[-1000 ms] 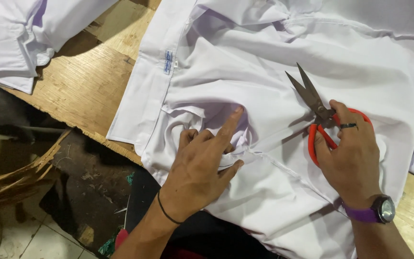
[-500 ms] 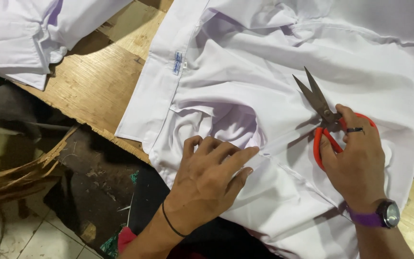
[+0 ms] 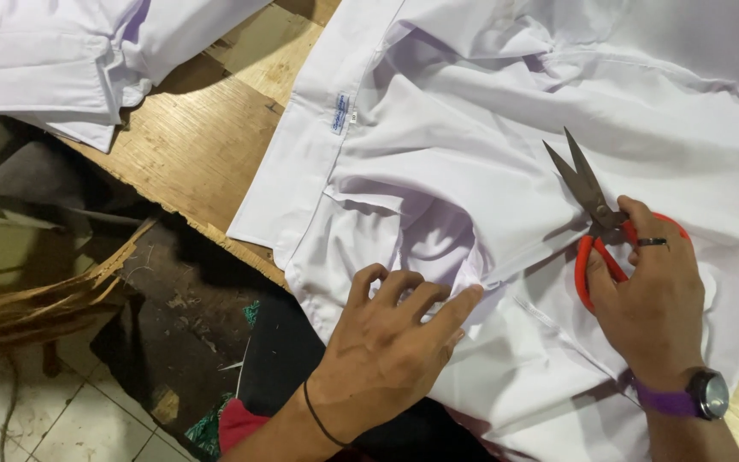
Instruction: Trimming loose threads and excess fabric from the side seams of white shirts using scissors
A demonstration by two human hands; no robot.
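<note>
Pressing a fold of the white cotton shirt (image 3: 506, 171) on the wooden worktop (image 3: 190, 145), the left hand (image 3: 387, 351) lies flat, gripping nothing. The right hand (image 3: 652, 299) grips red-handled metal scissors (image 3: 596, 214), blades slightly apart, pointing far-left. The fold lies just left of the blades, nearer the left hand.

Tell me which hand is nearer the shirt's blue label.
Left. The left hand presses the shirt below the label; the right hand, holding the scissors, is farther off to its right.
</note>
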